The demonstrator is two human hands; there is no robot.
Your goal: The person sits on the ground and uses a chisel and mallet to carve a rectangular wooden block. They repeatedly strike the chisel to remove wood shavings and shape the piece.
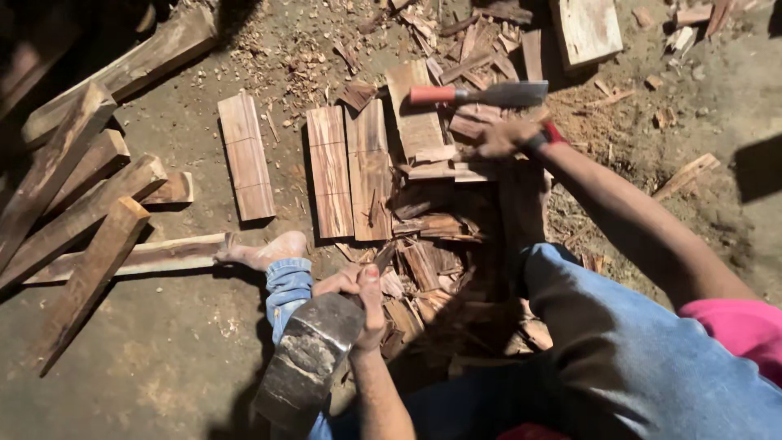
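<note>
The person sits low on bare earth, knees in blue jeans, looking down at a heap of split wood. The left hand [357, 287] is clenched around a heavy dark block-headed mallet [309, 358], whose worn head points toward seven o'clock and hangs close above the left knee. The right hand [503, 137] reaches out toward one o'clock, fingers curled onto the end of a pale wood slat [444, 171]; whether it truly grips the slat or only presses on it cannot be told, since the fingers are blurred.

Just beyond the right hand, at twelve o'clock from it, lies a chisel [481, 94] with a red handle and a broad flat blade. Its long axis runs nearly three to nine o'clock, handle toward nine, blade toward three. It rests on the slats, untouched, and the right hand is far nearer to it than the left.

Flat cut boards [349, 169] lie side by side at eleven o'clock from the left hand, long axes running twelve to six. Rough timber billets [77, 220] fan out at nine o'clock, and a bare foot [265, 249] rests against one of them.
</note>
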